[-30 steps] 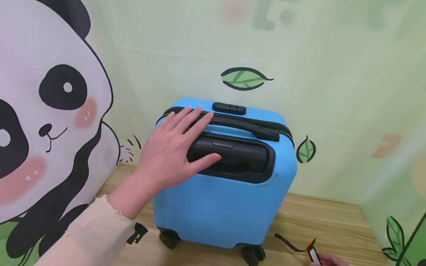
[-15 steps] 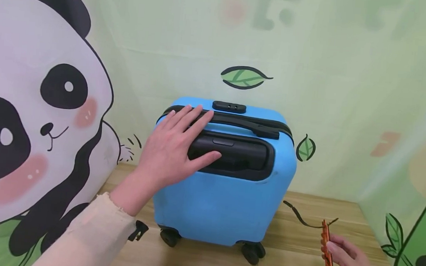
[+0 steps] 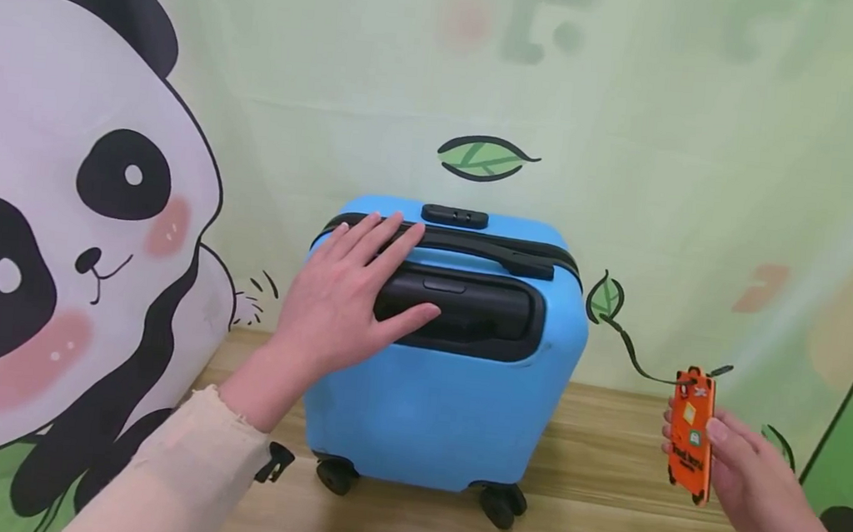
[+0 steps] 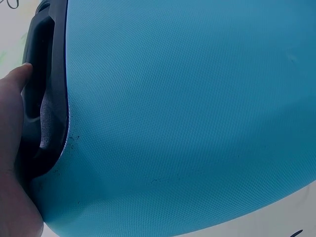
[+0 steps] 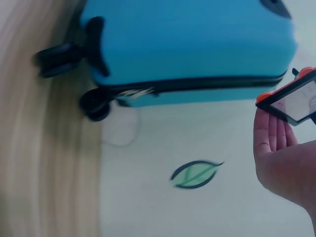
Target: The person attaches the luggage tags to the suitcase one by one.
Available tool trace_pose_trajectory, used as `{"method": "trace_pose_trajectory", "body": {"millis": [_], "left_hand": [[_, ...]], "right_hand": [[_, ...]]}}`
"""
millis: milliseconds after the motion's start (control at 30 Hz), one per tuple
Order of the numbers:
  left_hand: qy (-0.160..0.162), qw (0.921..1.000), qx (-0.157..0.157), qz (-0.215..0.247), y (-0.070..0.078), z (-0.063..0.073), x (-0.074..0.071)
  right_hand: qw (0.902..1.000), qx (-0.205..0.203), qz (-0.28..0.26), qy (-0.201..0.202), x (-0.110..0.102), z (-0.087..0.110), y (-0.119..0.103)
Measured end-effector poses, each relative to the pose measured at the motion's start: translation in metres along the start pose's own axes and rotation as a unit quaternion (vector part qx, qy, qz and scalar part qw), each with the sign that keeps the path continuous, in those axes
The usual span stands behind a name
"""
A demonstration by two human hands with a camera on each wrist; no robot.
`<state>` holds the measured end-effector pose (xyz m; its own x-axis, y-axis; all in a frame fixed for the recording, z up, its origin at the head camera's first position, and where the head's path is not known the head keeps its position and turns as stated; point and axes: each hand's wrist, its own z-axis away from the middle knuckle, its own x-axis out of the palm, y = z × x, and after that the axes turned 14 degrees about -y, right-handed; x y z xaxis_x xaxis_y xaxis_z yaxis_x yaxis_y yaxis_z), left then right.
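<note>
A light-blue hard-shell suitcase (image 3: 430, 408) stands upright on its black wheels in the head view. My left hand (image 3: 341, 301) rests on its upper left with straight fingers, over the black handle recess (image 3: 483, 312) and the carry handle (image 3: 473, 244). To the suitcase's right, my right hand (image 3: 752, 467) pinches an orange luggage tag (image 3: 693, 437) between thumb and fingers, its printed face toward the head camera. A thin dark strap (image 3: 633, 357) sticks out from the tag's top toward the suitcase. The tag's other face, with a pale window (image 5: 298, 101), shows in the right wrist view.
The suitcase stands on a wood-patterned surface (image 3: 602, 522). A small black plastic piece (image 3: 276, 461) lies by its left wheel, partly behind my left sleeve (image 3: 177, 472). Behind stands a pale green backdrop (image 3: 352, 68) printed with a large panda and leaves.
My right hand has risen from the lower right with the luggage tag and turned it from edge-on to show its orange face. The left hand stays on the suitcase.
</note>
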<state>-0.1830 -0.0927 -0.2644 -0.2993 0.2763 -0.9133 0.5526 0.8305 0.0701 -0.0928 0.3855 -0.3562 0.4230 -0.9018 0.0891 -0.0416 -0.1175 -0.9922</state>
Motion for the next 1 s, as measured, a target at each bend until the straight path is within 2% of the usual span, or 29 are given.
{"method": "trace_pose_trajectory", "body": {"millis": [167, 300, 533, 700, 1000], "left_hand": [[0.001, 1.0, 0.0, 0.002, 0.001, 0.001, -0.001], [0.002, 1.0, 0.001, 0.005, 0.002, 0.001, -0.001], [-0.011, 0.9999, -0.004, 0.008, 0.001, 0.001, -0.001], [-0.018, 0.9998, -0.003, 0.004, 0.0, 0.0, -0.002], [-0.028, 0.9996, -0.002, 0.004, 0.0, 0.0, -0.004]], "right_hand": [[0.9973, -0.065, 0.011, -0.033, 0.01, -0.01, -0.022], [0.9964, -0.081, 0.01, -0.023, 0.022, -0.021, -0.039], [0.996, -0.087, -0.017, 0.003, 0.053, -0.046, -0.063], [0.997, -0.071, 0.028, 0.007, 0.072, -0.057, -0.073], [0.9918, -0.063, 0.111, 0.003, 0.097, -0.063, -0.086]]}}
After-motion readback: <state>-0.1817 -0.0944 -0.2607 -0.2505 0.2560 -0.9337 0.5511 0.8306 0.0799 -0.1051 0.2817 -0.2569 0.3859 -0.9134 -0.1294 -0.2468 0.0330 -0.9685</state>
